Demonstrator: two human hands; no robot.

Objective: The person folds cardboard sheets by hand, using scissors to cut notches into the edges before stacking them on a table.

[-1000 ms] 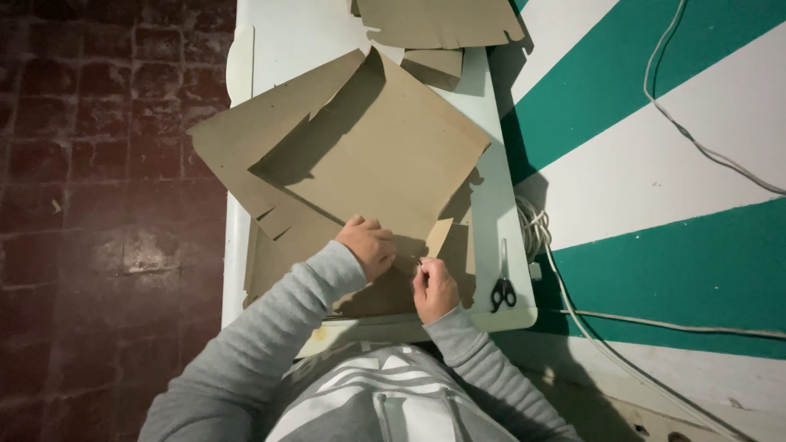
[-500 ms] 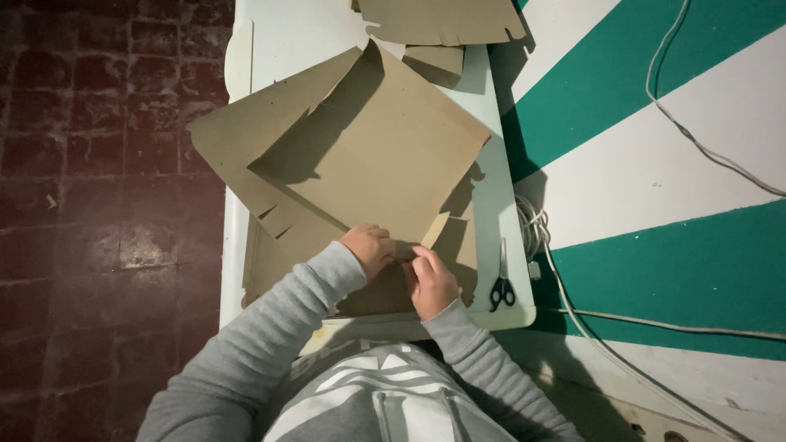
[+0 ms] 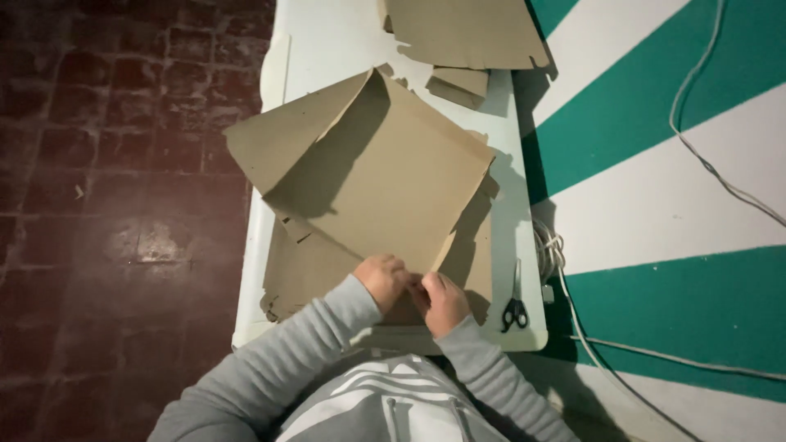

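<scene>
A large brown cardboard sheet (image 3: 393,180) lies on a white table (image 3: 327,41), its left flap raised and folded over. My left hand (image 3: 383,280) and my right hand (image 3: 442,299) sit side by side at the sheet's near corner, fingers curled and pinching the cardboard edge between them. More flat cardboard (image 3: 299,270) lies under the sheet. Grey sleeves cover both arms.
Black-handled scissors (image 3: 514,307) rest near the table's right front corner. More cardboard pieces (image 3: 463,33) lie at the far end. White cables (image 3: 557,254) hang off the right side over a green and white striped floor. Dark red tiles are on the left.
My right hand has moved left until it meets my left hand at the sheet's near corner. The small upright cardboard tab between them has been folded down.
</scene>
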